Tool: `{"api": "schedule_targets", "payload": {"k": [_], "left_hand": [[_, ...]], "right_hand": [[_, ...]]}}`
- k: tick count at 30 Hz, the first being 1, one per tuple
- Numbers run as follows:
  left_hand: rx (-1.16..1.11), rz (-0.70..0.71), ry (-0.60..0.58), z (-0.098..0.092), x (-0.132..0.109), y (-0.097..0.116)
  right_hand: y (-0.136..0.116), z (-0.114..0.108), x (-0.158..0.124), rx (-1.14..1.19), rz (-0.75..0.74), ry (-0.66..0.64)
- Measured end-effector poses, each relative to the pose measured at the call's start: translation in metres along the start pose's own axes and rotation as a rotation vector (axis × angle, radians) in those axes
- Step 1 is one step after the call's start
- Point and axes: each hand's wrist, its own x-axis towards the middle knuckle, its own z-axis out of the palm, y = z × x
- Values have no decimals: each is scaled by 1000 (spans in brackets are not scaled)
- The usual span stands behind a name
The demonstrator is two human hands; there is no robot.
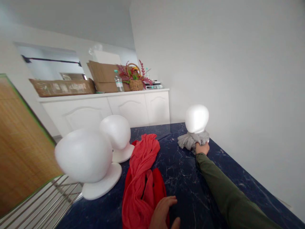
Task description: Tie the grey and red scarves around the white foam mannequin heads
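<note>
The fingers of the right hand (202, 148) close tight on a grey cloth (188, 141) bunched around the neck of a white foam head (196, 119), on the dark marble counter (183, 178). The left hand (162, 212) lies with fingers spread at the edge of a red scarf (143, 165).

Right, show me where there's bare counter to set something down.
Bare dark marble countertop lies between the red scarf and the green sleeve, reaching up to the gray cloth. It's crowded on the left, where one white foam head and a second foam head press beside the scarf.
</note>
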Motion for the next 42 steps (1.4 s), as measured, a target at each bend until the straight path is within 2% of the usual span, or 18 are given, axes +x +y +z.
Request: {"api": "schedule_targets", "payload": {"k": [5, 11, 15, 17, 19, 21, 23, 25, 27, 29, 31, 32, 33, 35, 37, 39, 40, 42], "left_hand": [[24, -10, 3, -7, 4, 16], [66, -26, 140, -8, -3, 20], [271, -7, 226, -40, -2, 21], [427, -134, 213, -67, 11, 17], [569, -296, 148, -92, 30, 6], [717, -375, 44, -109, 48, -10], [831, -420, -71, -117, 61, -29], [854, -455, -107, -118, 68, -45], [735, -469, -15, -116, 71, -55], [528, -434, 170, -114, 70, -55], [346, -359, 336, -111, 68, -48], [291, -316, 371, -107, 66, -43], [260, -271, 354, -102, 63, -37], [240, -148, 170, -90, 57, -24], [223, 11, -96, -78, 52, -13], [181, 126, -263, -71, 49, -5], [153, 147, -283, -71, 49, -4], [119, 112, -219, -75, 51, -9]], "right_hand": [[-2, -12, -16, -104, -96, -13], [-3, -38, -46, -258, -275, 14], [-10, -50, -66, -210, -471, -58], [-14, -53, -79, -144, -490, -199], [-20, -54, -95, -53, -413, -408], [-26, -55, -114, 31, -308, -628], [-33, -56, -134, 82, -264, -813], [-39, -57, -152, 112, -264, -953], [-44, -55, -167, 158, -213, -1071], [-50, -51, -180, 229, -60, -1146], [-59, -44, -190, 335, 208, -1182], [-64, -41, -195, 400, 368, -1213], [-70, -39, -199, 479, 520, -1258], [-83, -36, -208, 676, 722, -1393], [-92, -38, -216, 845, 779, -1558], [-97, -41, -219, 885, 778, -1655], [-98, -42, -218, 873, 769, -1652], [-98, -44, -210, 875, 719, -1540]]}}
